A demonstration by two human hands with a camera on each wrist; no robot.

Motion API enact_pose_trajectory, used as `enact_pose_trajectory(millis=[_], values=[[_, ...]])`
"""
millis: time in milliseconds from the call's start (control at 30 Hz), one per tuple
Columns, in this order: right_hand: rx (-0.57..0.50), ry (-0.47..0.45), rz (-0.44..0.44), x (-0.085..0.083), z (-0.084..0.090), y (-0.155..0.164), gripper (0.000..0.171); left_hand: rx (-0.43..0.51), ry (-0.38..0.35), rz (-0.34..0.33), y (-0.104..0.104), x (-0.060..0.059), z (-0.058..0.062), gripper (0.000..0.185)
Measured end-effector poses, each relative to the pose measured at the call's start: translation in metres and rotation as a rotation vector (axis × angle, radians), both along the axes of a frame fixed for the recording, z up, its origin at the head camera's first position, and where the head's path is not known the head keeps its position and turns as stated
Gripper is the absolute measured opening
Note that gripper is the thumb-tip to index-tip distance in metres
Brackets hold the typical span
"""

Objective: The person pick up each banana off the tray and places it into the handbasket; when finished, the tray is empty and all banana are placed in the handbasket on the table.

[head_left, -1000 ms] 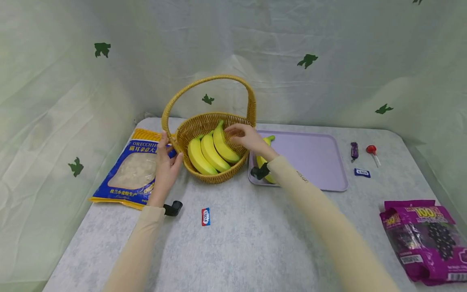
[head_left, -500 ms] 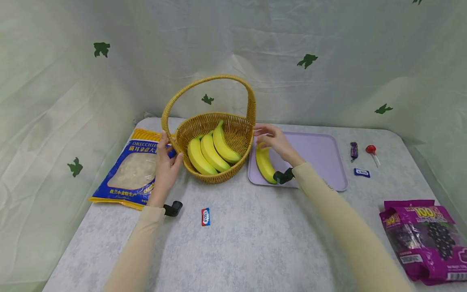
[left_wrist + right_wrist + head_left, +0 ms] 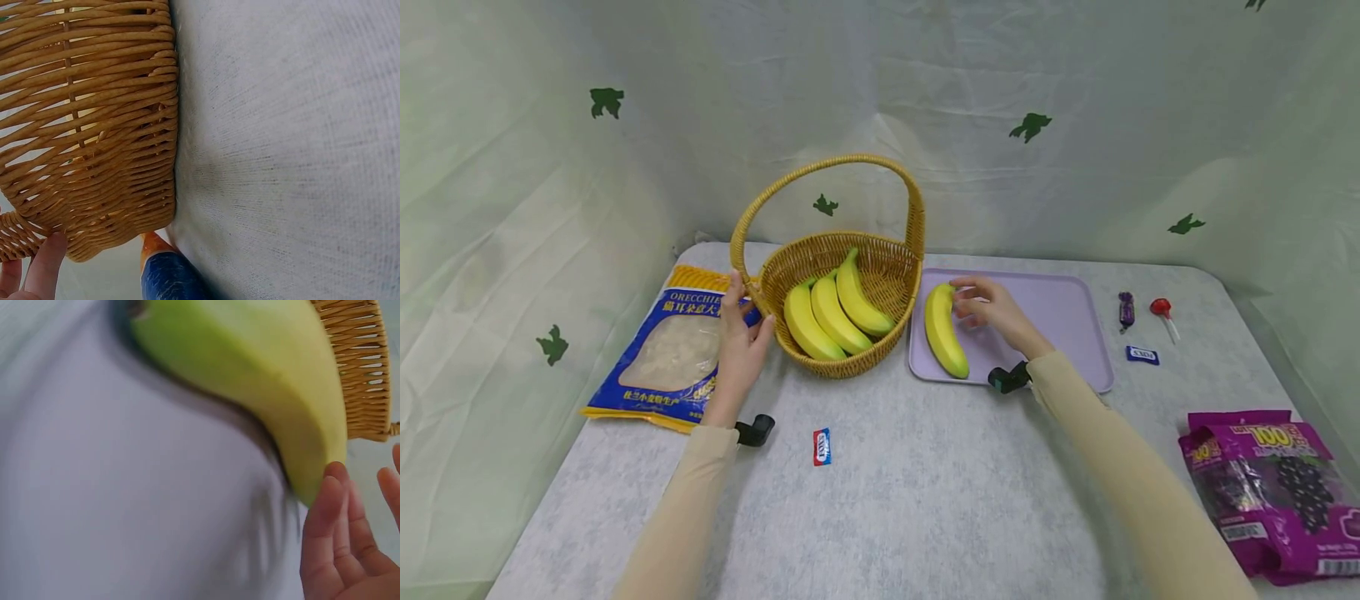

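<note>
I see three bananas (image 3: 831, 308) already in the basket (image 3: 891, 267); right of it one banana (image 3: 943, 329) remains, my right hand (image 3: 992, 308) apparently fingertip-touching; left hand (image 3: 739, 337) grips the basket's rim.

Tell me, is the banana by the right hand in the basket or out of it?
Out. The banana lies flat on the purple tray beside the basket, which holds three others; the right hand touches its far end.
</note>
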State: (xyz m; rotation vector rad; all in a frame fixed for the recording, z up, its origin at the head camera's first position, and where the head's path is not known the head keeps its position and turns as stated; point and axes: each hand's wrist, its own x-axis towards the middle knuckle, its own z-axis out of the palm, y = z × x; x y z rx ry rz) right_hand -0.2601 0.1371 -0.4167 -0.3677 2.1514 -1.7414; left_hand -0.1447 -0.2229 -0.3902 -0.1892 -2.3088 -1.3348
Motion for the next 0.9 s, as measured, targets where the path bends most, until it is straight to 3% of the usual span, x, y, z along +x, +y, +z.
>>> enact_pose_trajectory(millis=[200,367,567,733,900], values=[[0.137,-0.033,0.072,0.002,-0.014,0.006,0.051,0.005,0.012,0.0,-0.013,-0.015,-0.025,0.087],[0.201,-0.027,0.161,0.007,-0.016,0.003,0.056,0.015,-0.003,-0.006,-0.014,-0.014,-0.025,0.086],[0.293,0.088,0.218,0.009,-0.016,-0.006,0.063,0.003,0.006,-0.007,-0.015,-0.013,-0.024,0.084],[0.344,0.176,0.23,0.011,-0.014,-0.013,0.063,0.002,0.036,-0.019,-0.016,-0.015,-0.026,0.086],[0.356,0.154,0.189,0.013,-0.012,-0.015,0.059,0.0,0.047,-0.026,-0.015,-0.015,-0.025,0.085]])
